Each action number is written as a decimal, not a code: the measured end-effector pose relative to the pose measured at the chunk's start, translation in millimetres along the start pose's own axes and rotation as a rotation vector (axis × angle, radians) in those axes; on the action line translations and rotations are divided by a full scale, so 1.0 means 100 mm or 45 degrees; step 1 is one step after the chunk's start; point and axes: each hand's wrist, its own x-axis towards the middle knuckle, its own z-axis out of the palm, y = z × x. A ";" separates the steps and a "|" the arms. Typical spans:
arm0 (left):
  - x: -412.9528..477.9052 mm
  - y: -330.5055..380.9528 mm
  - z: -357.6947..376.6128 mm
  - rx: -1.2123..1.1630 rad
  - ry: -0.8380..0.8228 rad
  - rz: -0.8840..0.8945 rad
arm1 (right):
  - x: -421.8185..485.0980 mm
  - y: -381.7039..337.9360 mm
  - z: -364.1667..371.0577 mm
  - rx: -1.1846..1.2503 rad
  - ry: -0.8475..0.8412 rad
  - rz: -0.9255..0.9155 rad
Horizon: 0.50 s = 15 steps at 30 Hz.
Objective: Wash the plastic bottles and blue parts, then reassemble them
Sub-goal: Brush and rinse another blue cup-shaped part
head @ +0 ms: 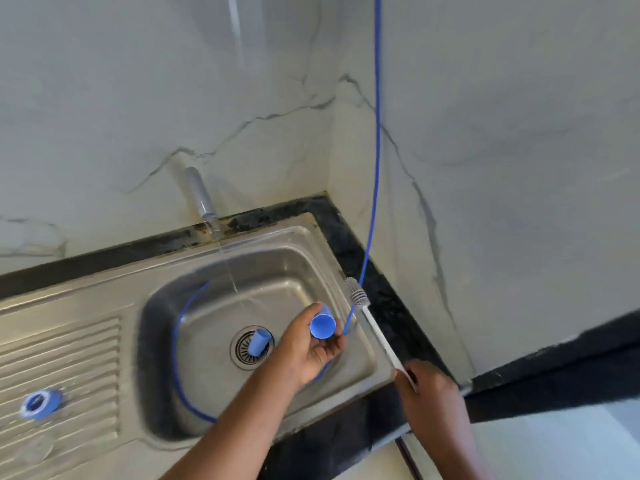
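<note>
My left hand (pixel 308 348) holds a small blue cup-shaped part (pixel 322 325) over the steel sink (pixel 162 271), its open mouth facing me. My right hand (pixel 429 386) grips the white handle of a long bottle brush (pixel 377 336); its grey bristle head (pixel 356 294) points up and away, just right of the cup. A second blue cup part (pixel 259 342) lies on the drain strainer (pixel 242 355). A blue ring-shaped part (pixel 38 403) rests on the ribbed drainboard at the left. No plastic bottle is plainly visible.
A grey tap (pixel 201 195) on the marble wall runs a thin stream of water into the basin. A thin blue hose (pixel 376 133) hangs down the wall corner and loops round the basin floor. Dark counter edging borders the sink.
</note>
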 end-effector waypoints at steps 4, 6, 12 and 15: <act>-0.01 -0.17 0.10 0.090 0.002 -0.031 | -0.06 0.20 -0.05 -0.019 0.035 0.165; -0.01 -0.20 0.09 0.122 0.008 -0.008 | 0.06 0.19 -0.05 -0.049 0.059 0.168; -0.05 -0.13 -0.08 0.168 0.057 0.060 | 0.86 0.03 0.28 -0.395 0.174 -0.103; -0.08 -0.05 -0.22 0.145 0.156 0.122 | 1.18 -0.04 0.43 -0.519 0.172 -0.175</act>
